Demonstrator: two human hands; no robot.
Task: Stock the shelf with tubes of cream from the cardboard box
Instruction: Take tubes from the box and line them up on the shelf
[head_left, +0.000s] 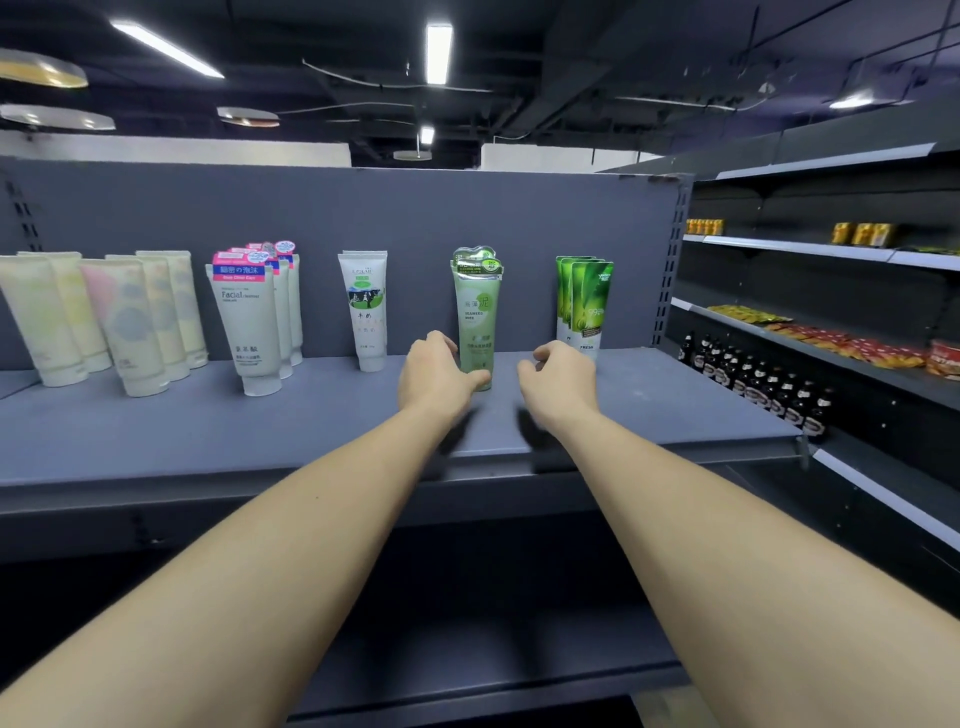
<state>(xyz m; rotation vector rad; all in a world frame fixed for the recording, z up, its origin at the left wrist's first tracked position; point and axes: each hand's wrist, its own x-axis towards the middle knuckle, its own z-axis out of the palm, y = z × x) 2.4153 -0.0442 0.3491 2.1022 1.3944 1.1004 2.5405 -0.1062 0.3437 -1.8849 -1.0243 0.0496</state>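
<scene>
On shelf (311, 431), left hand (436, 371) thumb touching seaweed-mud tube (477, 322), right hand (561, 376) loosely curled, empty; nudge could topple it.

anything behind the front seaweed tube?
At least one more matching tube stands behind the front seaweed tube; only its top shows. How many more sit in that row is hidden.

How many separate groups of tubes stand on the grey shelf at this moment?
5: pastel tubes far left, pink-topped facial cleanser tubes, cow-print tube, seaweed tubes by the left hand, bright green tubes. Rear tubes partly hidden.
</scene>
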